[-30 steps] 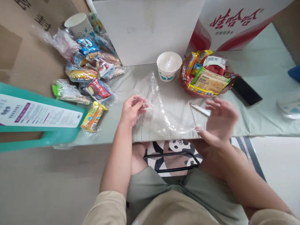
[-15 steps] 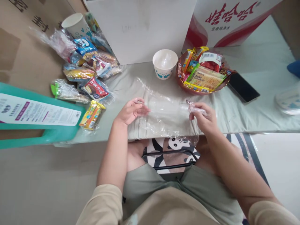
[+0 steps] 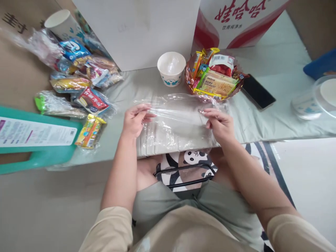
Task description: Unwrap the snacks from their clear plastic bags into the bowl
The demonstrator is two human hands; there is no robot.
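red-and-white carton (image 3: 236,17) at the bench's far edge reads "娃哈哈". left hand (image 3: 135,120) and right hand (image 3: 219,124) each pinch the clear plastic bag (image 3: 175,120), stretched between them at the near edge.

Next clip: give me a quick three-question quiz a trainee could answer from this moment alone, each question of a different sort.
1. True or false: the left hand and the right hand both pinch the clear plastic sheet.
2. Which thing lies right of the snack basket on the table?
A. a paper cup
B. a black phone
C. a green bottle
3. Fill in: the white paper bowl stands just ____ of the snack basket, as the camera sees it.

Key
1. True: each hand grips one end, the sheet stretched between them.
2. B.
3. Left.
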